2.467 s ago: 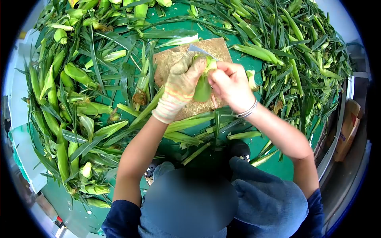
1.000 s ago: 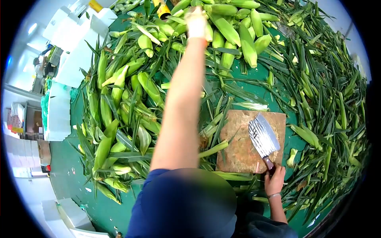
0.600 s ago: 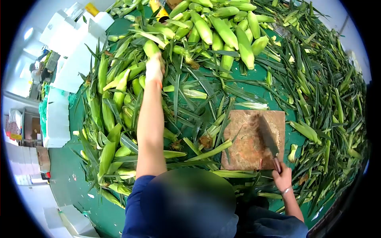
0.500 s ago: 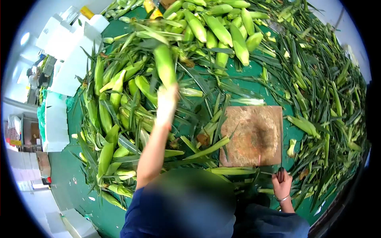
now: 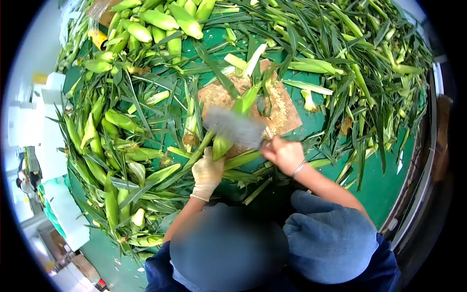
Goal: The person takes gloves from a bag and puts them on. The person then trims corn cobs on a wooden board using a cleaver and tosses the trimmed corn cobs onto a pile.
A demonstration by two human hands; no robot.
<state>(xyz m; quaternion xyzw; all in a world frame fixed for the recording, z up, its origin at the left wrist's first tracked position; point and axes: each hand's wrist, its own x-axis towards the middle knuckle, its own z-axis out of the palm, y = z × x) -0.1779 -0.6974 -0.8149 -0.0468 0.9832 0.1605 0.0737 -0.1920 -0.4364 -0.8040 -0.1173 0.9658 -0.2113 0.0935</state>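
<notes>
My left hand [image 5: 207, 174], in a pale glove, is closed around the lower end of a green-husked ear of corn [image 5: 245, 101]. The ear slants up and away over a worn wooden chopping board [image 5: 288, 104]. My right hand [image 5: 284, 155], bare with a bracelet at the wrist, grips a cleaver [image 5: 236, 127]. Its broad grey blade is smeared by motion and lies across the middle of the ear, hiding part of it. Whether the edge touches the corn I cannot tell.
Unhusked corn ears [image 5: 165, 20] are heaped at the far left, with more ears [image 5: 111, 199] among leaves on the near left. Cut husks and leaves [image 5: 360, 82] cover the right side of the green surface [image 5: 316, 171]. White foam boxes [image 5: 68, 209] stand at the left.
My left hand has come back from the far left to the board with the ear of corn. My right hand has raised the cleaver from beside the board to over the ear. The view has turned.
</notes>
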